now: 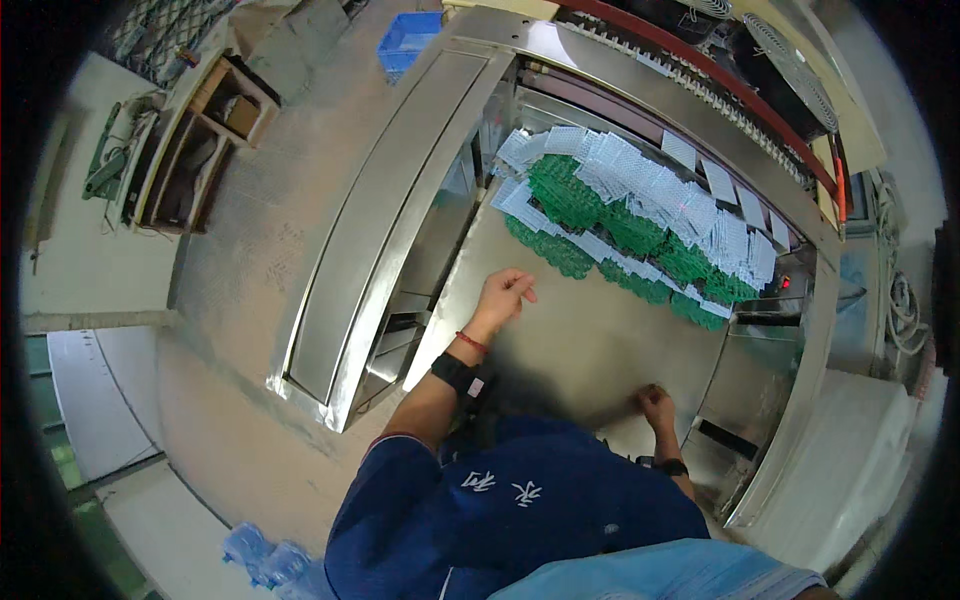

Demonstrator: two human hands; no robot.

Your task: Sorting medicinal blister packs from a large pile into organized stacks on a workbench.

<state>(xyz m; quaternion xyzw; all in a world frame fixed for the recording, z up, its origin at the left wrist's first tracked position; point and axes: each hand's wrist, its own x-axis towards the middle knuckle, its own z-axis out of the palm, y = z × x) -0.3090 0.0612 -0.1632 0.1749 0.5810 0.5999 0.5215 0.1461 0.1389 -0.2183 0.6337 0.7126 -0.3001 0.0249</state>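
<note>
Across the far part of a metal desk (pixel 610 340), in a band with its long axis slanting from far left to nearer right: overlapping pale dotted sheets (pixel 645 190), with green lacy pieces (pixel 635 232) among them and along the near edge. Just beyond and to the right of the left hand (pixel 508 293), the nearer of the two; farther from the right hand (pixel 656 403), at the desk's near right. On the left, loosely curled fingers with nothing visible in them; on the right, bent fingers. Impossible to tell whether pressed together, on either side.
</note>
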